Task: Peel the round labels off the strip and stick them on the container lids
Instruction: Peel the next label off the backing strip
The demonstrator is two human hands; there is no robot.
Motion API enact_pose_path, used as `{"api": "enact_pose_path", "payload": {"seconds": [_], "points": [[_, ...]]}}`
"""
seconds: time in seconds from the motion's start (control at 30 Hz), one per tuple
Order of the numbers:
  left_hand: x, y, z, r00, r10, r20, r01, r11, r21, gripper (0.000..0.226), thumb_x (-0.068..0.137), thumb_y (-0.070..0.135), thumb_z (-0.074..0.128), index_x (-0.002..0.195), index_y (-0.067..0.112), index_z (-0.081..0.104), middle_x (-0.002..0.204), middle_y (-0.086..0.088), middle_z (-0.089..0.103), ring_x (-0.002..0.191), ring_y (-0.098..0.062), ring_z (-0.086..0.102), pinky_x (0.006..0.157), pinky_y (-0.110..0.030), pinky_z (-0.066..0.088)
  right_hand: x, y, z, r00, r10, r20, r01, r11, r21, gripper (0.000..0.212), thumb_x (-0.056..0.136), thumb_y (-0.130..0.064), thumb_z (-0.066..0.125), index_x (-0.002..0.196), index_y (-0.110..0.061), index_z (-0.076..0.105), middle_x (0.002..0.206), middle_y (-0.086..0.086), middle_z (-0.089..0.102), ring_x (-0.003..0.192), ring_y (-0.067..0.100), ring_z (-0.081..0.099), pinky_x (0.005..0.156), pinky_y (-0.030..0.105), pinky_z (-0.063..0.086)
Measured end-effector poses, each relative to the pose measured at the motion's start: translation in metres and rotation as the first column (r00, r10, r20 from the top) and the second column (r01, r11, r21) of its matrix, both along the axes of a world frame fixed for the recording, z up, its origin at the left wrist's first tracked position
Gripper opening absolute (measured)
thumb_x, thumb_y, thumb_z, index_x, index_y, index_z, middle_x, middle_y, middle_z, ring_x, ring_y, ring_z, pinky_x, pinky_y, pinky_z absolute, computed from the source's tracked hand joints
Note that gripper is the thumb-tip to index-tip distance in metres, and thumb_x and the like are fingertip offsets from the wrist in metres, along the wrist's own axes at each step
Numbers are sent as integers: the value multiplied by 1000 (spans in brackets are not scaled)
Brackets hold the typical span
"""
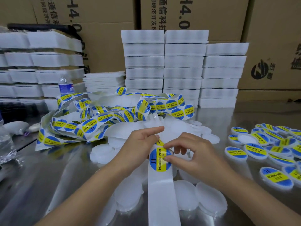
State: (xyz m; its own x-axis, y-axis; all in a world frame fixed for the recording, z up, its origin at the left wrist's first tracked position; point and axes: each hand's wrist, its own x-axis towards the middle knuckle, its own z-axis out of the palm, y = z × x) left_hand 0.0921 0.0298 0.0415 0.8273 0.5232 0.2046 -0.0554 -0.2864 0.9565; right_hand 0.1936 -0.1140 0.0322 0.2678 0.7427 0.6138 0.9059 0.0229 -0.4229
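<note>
White paper backing strip [162, 193] was held over the shiny metal desk [48, 176], pinched just above the label in the left hand [138, 144] grip. The round blue-and-yellow "SOLDERING PASTE" label [158, 160] was seen mostly on the strip, its right edge taken in a narrow thumb-and-forefinger grip of the right hand [192, 154]. The peel was judged barely begun.

Plain white round plastic lids [210, 199] were noted overlapping under and beside the strip; labelled lids [254, 150] were heaped to the right.

Risks noted: the label could be creased or folded on itself by a sharp pull. The strip could be dragged if the left grip slackened. An off-centre stick was judged likely if a loose lid slid on the slick desk.
</note>
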Motion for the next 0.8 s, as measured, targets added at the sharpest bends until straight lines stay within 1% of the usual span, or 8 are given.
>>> {"api": "enact_pose_path", "payload": {"seconds": [0.1, 0.17, 0.27, 0.37, 0.53, 0.67, 0.77, 0.8], "points": [[0, -2, 0, 1000, -8, -19, 8, 1000, -1, 33, 96, 10, 46, 100, 37, 65, 89, 0, 64, 84, -17, 63, 74, -30, 52, -3, -1, -1, 990, -44, 135, 42, 999, 14, 15, 77, -27, 74, 91, -27, 73, 70, -16, 48, 74, 6, 45, 70, 10, 31], [0, -2, -1, 999, -11, -31, 11, 1000, -6, 33, 96, 10, 45, 101, 36, 65, 86, -1, 64, 78, -17, 63, 70, -30, 53, -5, -1, 0, 981, -59, 186, 54, 998, 31, 14, 75, -28, 69, 88, -24, 73, 68, -16, 46, 69, 2, 41, 69, 11, 30], [1, -3, -1, 999, -17, -51, 16, 1000, -12, 32, 97, 10, 44, 110, 30, 66, 87, -3, 64, 76, -17, 63, 69, -30, 52, -7, -1, 0, 976, -73, 203, 68, 997, 32, 10, 75, -24, 69, 83, -22, 74, 66, -13, 48, 68, 2, 39, 64, 16, 30], [1, -3, -1, 998, -20, -57, 19, 1000, -17, 33, 97, 10, 44, 108, 32, 65, 91, -6, 63, 76, -21, 64, 74, -37, 54, -7, 0, 0, 977, -104, 189, 100, 995, 30, 8, 76, -24, 71, 84, -23, 74, 65, -14, 47, 69, 1, 37, 63, 16, 30], [3, -2, -3, 998, -47, -46, 45, 998, -46, 37, 94, 7, 47, 110, 35, 64, 75, -4, 57, 63, -16, 59, 65, -33, 51, -11, 0, 1, 975, -106, 197, 98, 994, 52, 7, 73, -22, 66, 72, -21, 73, 58, -9, 53, 66, 7, 43, 61, 19, 30], [4, 3, -4, 999, 40, 19, -39, 998, -55, 38, 91, 17, 56, 119, 42, 60, 68, -6, 59, 63, -17, 55, 60, -30, 49, -13, -3, 3, 1000, 6, 26, -5, 1000, -19, 7, 73, -15, 71, 69, -21, 71, 58, -12, 47, 64, 5, 46, 64, 13, 33], [4, 11, -2, 981, 177, 78, -176, 984, -21, 44, 89, 30, 59, 128, 47, 49, 78, -18, 71, 68, -17, 67, 64, -33, 56, -16, -4, 5, 991, 66, -117, -73, 996, -55, 14, 72, -11, 73, 67, -23, 70, 57, -10, 47, 59, 7, 48, 60, 13, 36], [4, 14, -1, 970, 221, 105, -219, 975, -33, 48, 88, 31, 60, 131, 48, 45, 76, -17, 72, 68, -17, 70, 59, -33, 58, -17, -5, 6, 984, 80, -157, -91, 994, -63, 15, 71, -11, 73, 66, -25, 69, 57, -10, 47, 58, 8, 48, 59, 14, 37]]}}
